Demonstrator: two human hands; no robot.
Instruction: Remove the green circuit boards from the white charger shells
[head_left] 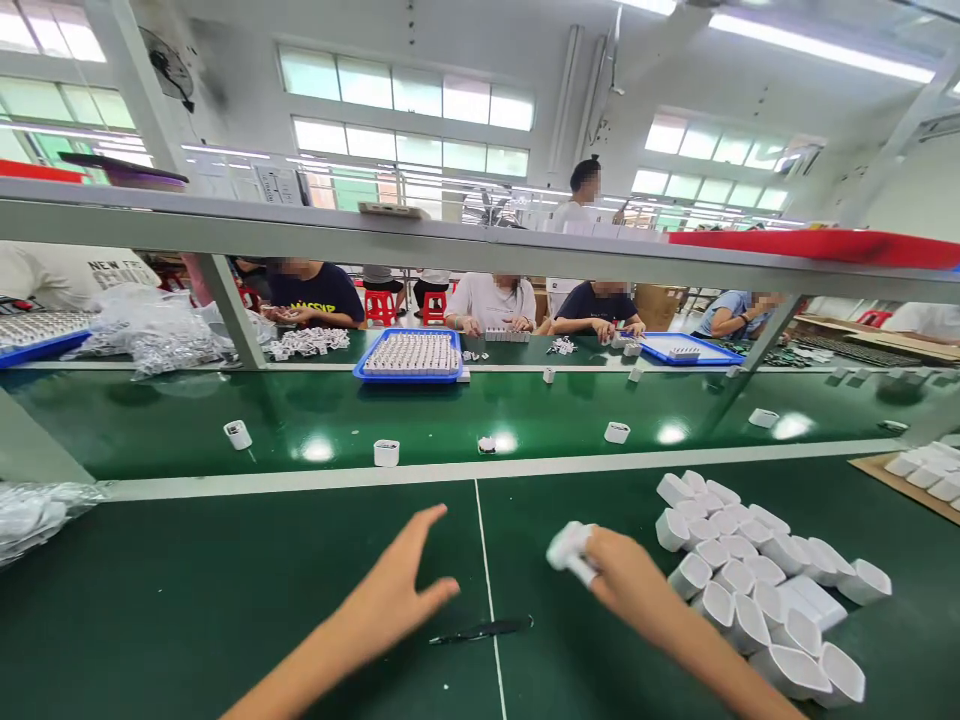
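Note:
My right hand [626,575] is closed around a small white plastic piece [570,548], blurred by motion, held above the green table. To its right lies a cluster of white plastic housings [739,575], packed side by side. My left hand [401,585] hangs over the table with thumb and fingers apart and nothing in it. A dark pen [484,631] lies between my hands, across a thin white line on the tabletop.
Beyond a pale strip, several white housings [386,453] sit spaced along a green belt [300,400]. A shelf beam [480,235] crosses above. Co-workers sit opposite, near blue trays [409,378]. Plastic bags [45,515] lie at left, and cardboard with white parts [911,490] at right.

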